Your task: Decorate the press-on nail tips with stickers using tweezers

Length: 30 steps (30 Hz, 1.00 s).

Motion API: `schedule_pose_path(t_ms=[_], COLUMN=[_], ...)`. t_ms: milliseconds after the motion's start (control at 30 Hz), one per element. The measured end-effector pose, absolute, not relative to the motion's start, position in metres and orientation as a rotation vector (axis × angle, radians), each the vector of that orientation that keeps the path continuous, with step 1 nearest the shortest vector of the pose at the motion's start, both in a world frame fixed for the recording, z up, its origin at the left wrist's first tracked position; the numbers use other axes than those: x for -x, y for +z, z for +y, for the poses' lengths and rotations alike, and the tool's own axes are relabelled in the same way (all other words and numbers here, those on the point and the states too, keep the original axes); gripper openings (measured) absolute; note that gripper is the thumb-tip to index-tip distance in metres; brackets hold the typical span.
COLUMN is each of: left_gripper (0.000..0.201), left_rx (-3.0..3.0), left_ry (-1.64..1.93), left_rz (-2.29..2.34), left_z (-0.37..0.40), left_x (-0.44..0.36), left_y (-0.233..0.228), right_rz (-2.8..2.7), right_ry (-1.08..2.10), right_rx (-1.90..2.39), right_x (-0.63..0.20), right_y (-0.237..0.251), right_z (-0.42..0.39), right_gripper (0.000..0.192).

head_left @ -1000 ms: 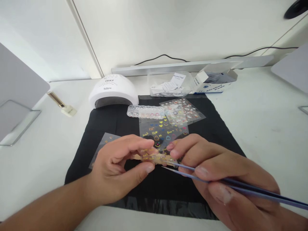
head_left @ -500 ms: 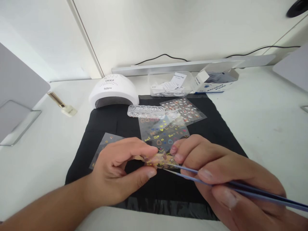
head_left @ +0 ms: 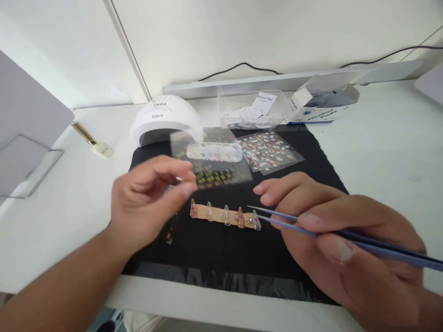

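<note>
My left hand (head_left: pixel 148 200) pinches the corner of a clear sticker sheet (head_left: pixel 211 161) printed with yellow shapes and holds it lifted and blurred above the black mat (head_left: pixel 311 161). My right hand (head_left: pixel 332 240) grips blue tweezers (head_left: pixel 346 237) whose tips point left, close to the right end of a tan strip (head_left: pixel 224 215) carrying several false nails. The strip lies flat on the mat between both hands.
A white nail lamp (head_left: pixel 162 117) stands at the mat's far left. A clear rhinestone box (head_left: pixel 214 151), a second sticker sheet (head_left: pixel 270 150), a clear tub of pads (head_left: pixel 252 113) and an alcohol pad box (head_left: pixel 321 108) lie behind. A gold-capped bottle (head_left: pixel 93 140) lies left.
My left hand lifted the sticker sheet up and away to the left, uncovering the nail strip on the mat. The camera view tilted down slightly.
</note>
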<state>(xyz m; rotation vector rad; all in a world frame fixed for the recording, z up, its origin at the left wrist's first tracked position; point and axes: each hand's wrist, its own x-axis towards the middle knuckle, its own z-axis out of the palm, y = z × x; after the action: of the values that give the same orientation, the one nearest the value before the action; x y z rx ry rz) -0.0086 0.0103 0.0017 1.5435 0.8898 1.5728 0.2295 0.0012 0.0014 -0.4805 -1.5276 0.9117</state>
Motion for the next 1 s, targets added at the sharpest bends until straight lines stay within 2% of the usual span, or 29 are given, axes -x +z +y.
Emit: schedule_pose_path(t_ms=[100, 167, 267, 333, 400, 633, 767, 900, 1000], left_gripper=[0.031, 0.021, 0.005, 0.012, 0.019, 0.033, 0.042, 0.036, 0.027], left_rx=[-1.429, -1.415, -1.485, -1.542, -1.572, -1.712, -1.860, -2.002, -2.119], left_ry=[1.791, 1.812, 1.460, 1.109, 0.905, 0.711, 0.750, 0.713, 0.514], left_rz=[0.988, 1.071, 1.320, 1.461, 1.518, 1.555, 1.712, 1.805, 1.785], left_z=[0.025, 0.033, 0.042, 0.047, 0.052, 0.063, 0.062, 0.058, 0.053], left_x=[0.018, 0.024, 0.032, 0.036, 0.037, 0.044, 0.046, 0.044, 0.046], left_y=[0.004, 0.005, 0.005, 0.004, 0.001, -0.005, -0.003, 0.005, 0.017], right_rz=[-1.523, -1.498, -1.441, -1.419, -1.415, -1.428, -1.427, -1.426, -1.434], right_ry=[0.880, 0.859, 0.843, 0.847, 0.855, 0.877, 0.868, 0.857, 0.860], right_rx=[0.429, 0.398, 0.407, 0.424, 0.432, 0.451, 0.478, 0.482, 0.469], right_x=[-0.229, -0.228, -0.228, -0.229, -0.229, -0.230, -0.229, -0.228, -0.229], right_y=[0.000, -0.001, -0.006, -0.010, -0.012, -0.015, -0.017, -0.016, -0.016], right_z=[0.007, 0.012, 0.022, 0.028, 0.033, 0.038, 0.037, 0.037, 0.036], right_gripper=[0.016, 0.016, 0.013, 0.010, 0.009, 0.014, 0.015, 0.016, 0.015])
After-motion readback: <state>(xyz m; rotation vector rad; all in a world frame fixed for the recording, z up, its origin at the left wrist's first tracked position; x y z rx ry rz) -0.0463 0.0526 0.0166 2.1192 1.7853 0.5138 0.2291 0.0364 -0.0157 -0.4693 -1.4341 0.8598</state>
